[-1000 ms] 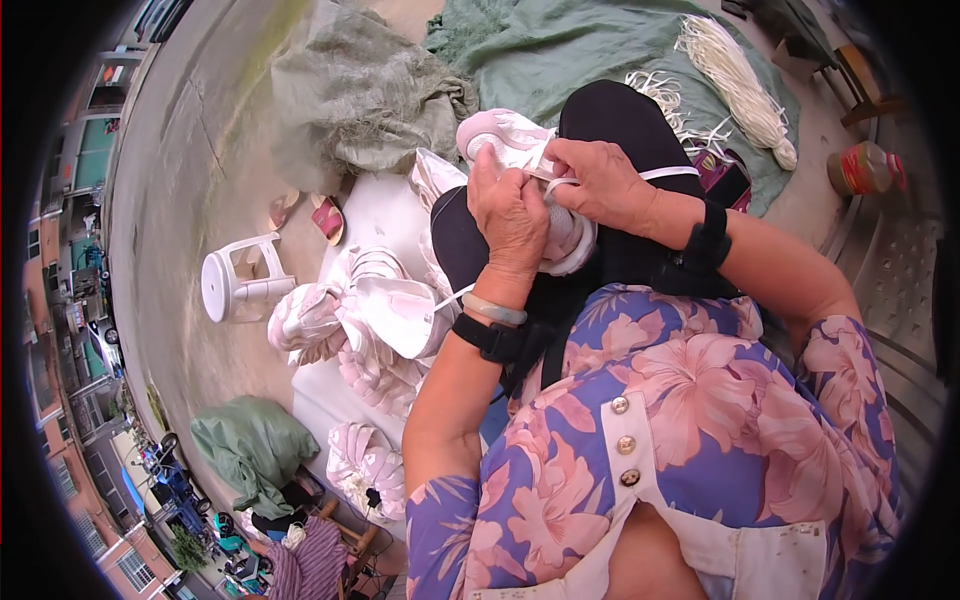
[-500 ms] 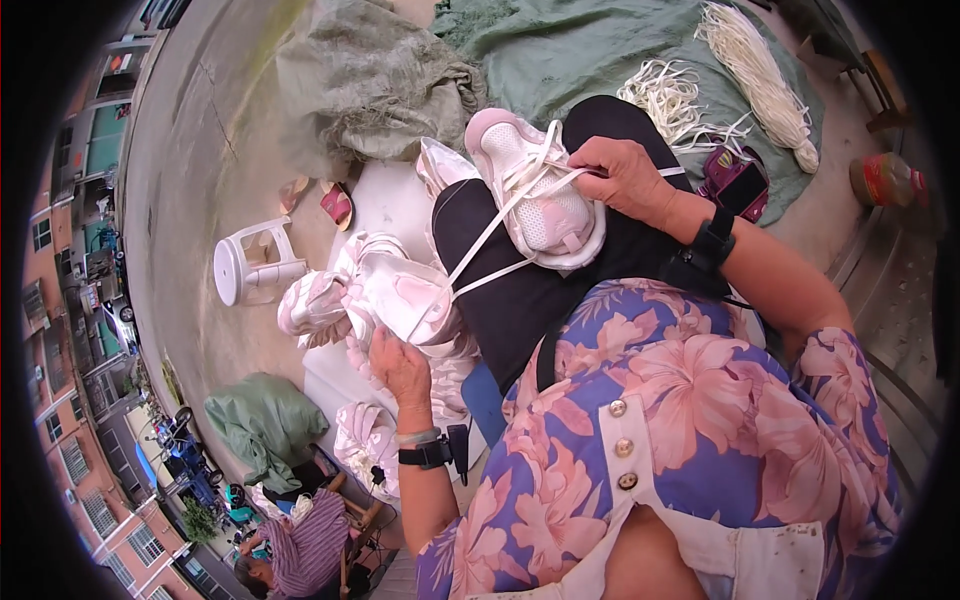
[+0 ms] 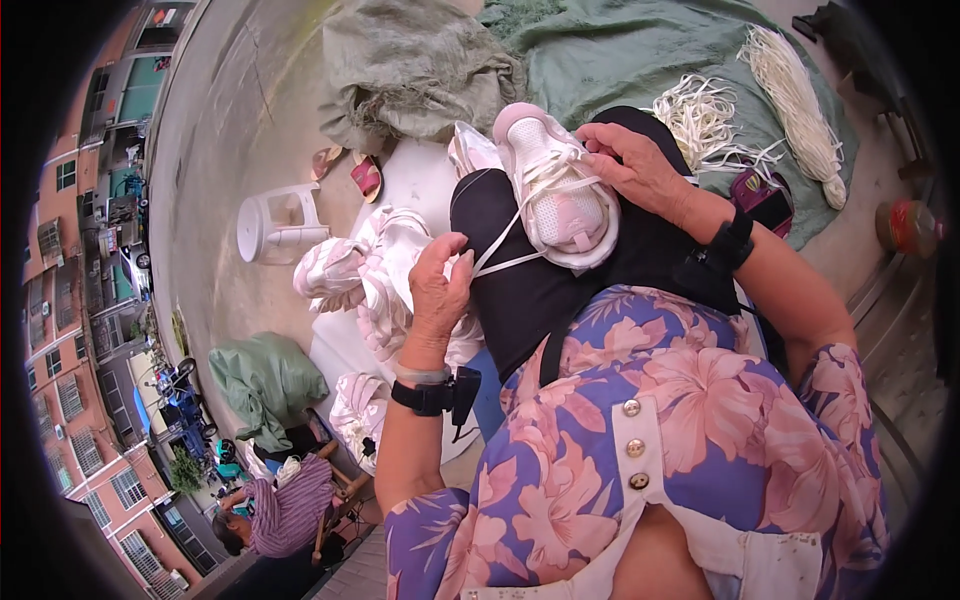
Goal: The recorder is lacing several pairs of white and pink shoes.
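We note a pink-and-white lace-up shoe: matt mesh, finely pitted, with smoother panels resembling synthetic leather. Its long flat white lace reads as woven cloth, dull. Black trousers: soft matt cloth. We see a round-topped white stool of smooth plastic, faintly shiny. The crumpled grey-green sack looks coarsely woven, rough; the broad dark-green sheet, woven too, creased, mostly matt. Round gold-toned shirt buttons appear metallic, glossy. Grey-tan ground: concrete-like, matt.
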The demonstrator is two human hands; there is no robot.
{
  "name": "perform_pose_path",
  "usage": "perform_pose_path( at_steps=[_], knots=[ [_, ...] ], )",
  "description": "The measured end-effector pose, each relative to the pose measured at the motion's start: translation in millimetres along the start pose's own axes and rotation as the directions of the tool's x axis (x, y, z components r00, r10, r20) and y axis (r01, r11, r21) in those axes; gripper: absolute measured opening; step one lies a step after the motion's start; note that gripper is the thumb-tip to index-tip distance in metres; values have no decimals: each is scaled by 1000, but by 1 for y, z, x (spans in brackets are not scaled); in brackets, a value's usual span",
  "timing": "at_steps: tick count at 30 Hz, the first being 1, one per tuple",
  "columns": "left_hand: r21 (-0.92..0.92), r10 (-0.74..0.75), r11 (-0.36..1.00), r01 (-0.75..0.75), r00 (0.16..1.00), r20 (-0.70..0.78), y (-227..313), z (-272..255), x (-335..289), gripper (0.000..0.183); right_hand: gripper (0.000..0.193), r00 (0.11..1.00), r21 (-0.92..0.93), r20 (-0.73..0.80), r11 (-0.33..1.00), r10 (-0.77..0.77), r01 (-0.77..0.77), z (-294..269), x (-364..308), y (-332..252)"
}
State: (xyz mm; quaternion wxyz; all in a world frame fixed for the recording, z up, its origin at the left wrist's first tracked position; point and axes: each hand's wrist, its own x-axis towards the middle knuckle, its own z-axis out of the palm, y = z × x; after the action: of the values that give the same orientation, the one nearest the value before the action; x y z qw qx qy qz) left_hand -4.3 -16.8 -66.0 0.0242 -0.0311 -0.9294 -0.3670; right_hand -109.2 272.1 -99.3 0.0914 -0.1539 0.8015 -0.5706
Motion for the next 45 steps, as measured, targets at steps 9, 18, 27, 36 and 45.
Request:
perform_pose_path(
  at_steps=[9,18,27,36,45],
  knots=[
    [13,287,957,-289,954,89,40,52,49,34,16,927,-150,139,918,-348,367,10,21,7],
    [11,198,979,-202,969,145,46,54,51,30,26,999,-136,9,990,37,-35,16,23,-4],
    [-7,4,1000,-4,999,-39,49,63,50,14,30,982,-266,-12,947,186,-183,22,26,-11],
    [452,433,802,-389,901,8,37,16,29,9,28,974,-193,39,958,222,-211,22,31,-6],
    [440,392,815,-377,918,62,23,16,-7,9,14,976,-23,103,981,193,-192,14,24,1]
  ],
)
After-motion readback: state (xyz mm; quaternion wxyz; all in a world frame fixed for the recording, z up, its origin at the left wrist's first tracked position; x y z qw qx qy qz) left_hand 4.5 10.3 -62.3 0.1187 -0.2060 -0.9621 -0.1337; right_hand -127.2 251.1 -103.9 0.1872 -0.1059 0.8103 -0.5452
